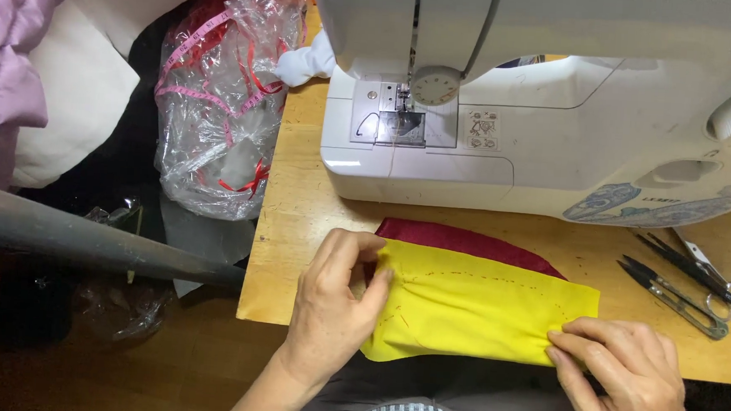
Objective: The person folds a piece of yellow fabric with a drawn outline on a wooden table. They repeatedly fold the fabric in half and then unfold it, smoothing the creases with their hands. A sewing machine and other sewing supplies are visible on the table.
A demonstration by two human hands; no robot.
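Yellow fabric (477, 307), over dark red cloth (464, 238): left hand (335, 304) grip pinches its near end. Right hand (623, 377) grip pinches the opposite corner. Thread snips (673, 297) beyond right grip, on table (298, 227).

The left hand (335, 300) reaches up from below, wrist bent, fingers (375, 288) curled inward and pinching. The right hand (623, 373) lies knuckles-up, fingertips pressed together pinching.

Yellow cloth (477, 307) with red dashed stitching, dark red cloth (464, 238) beneath, white sewing machine (554, 115), pale wooden table (298, 219)
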